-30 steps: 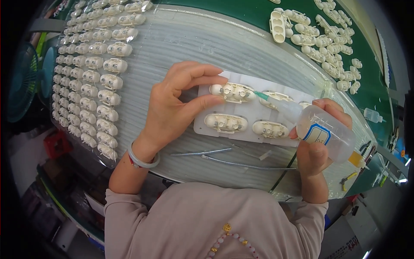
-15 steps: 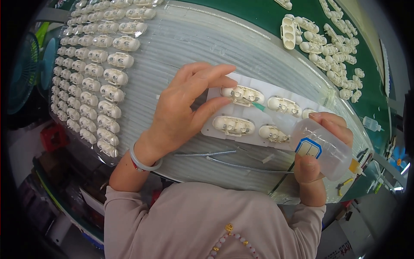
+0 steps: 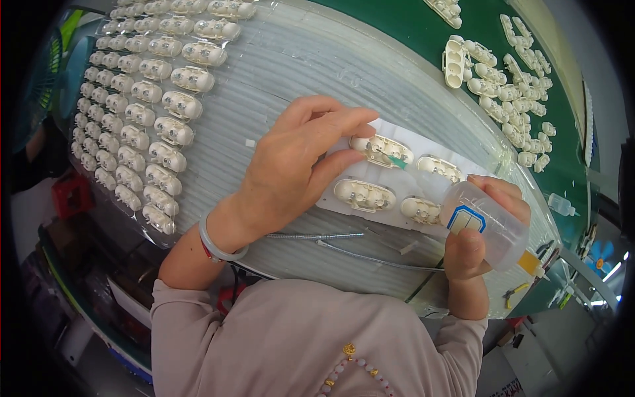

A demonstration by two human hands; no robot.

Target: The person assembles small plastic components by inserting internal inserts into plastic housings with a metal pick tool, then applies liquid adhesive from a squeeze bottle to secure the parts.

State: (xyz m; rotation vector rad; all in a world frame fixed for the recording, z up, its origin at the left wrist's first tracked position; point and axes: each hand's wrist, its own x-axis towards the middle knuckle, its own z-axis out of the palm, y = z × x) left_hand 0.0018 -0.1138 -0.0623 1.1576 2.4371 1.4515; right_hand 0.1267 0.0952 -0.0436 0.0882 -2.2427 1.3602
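A translucent squeeze bottle [image 3: 506,228] with a blue-bordered label is in my right hand [image 3: 465,259], fingers wrapped round it and thumb near the label. Its green needle tip [image 3: 398,161] points left, into a cream oval plastic part [image 3: 382,151] with small silvery pieces inside. That part sits at the upper left of a white block fixture [image 3: 423,137]. My left hand [image 3: 291,165] holds the part's left end between thumb and fingers. Another cream part [image 3: 364,194] lies in the fixture just below; others beside the bottle are partly hidden by it.
Rows of similar cream parts [image 3: 182,104] stand in clear trays at the left. Loose cream parts [image 3: 489,86] are heaped on the green surface at far right. A thin metal spring-like rod [image 3: 317,235] lies near the front edge. A small needle bottle [image 3: 561,205] lies at right.
The view has shifted slightly. The bottle remains tilted toward the same part, its tip still inside it, and my left hand keeps its place at the part's end.
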